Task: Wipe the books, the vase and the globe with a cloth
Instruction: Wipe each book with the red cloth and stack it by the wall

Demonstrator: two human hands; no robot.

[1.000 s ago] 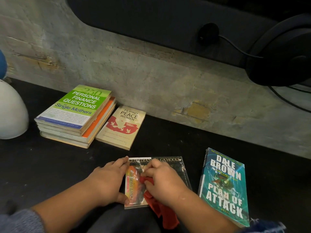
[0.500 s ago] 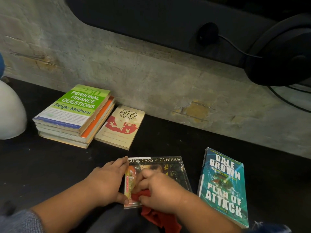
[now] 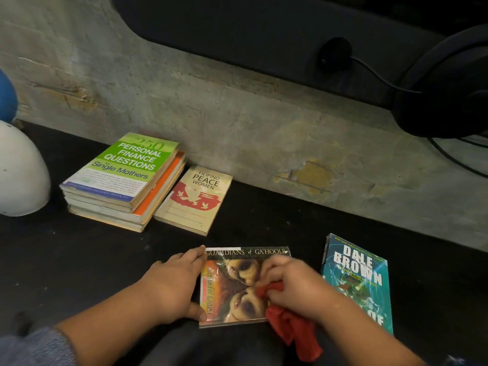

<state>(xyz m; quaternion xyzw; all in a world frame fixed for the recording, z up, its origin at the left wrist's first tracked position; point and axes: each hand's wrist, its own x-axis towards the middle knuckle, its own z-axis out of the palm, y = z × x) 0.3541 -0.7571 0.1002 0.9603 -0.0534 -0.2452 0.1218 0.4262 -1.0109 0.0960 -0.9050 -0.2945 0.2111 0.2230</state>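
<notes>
While the black surface (image 3: 264, 228) runs below a rough grey wall, a white rounded object (image 3: 21, 170), cut off by the frame, sits at its far left. Near it stands a stack of books (image 3: 124, 180) topped by a green personal finance title, with the Filipino Peace Women book (image 3: 195, 199) flat just beside the stack's right side. Closer to the person, the Dale Brown paperback (image 3: 359, 281) lies flat, right of the Guardians of Ga'Hoole book (image 3: 232, 283). The left hand (image 3: 171, 283) rests straight fingers along that book's left edge, thumb at its near corner. The right hand (image 3: 295, 283) bunches the red cloth (image 3: 293, 331) against the cover, its tail hanging past the near edge.
</notes>
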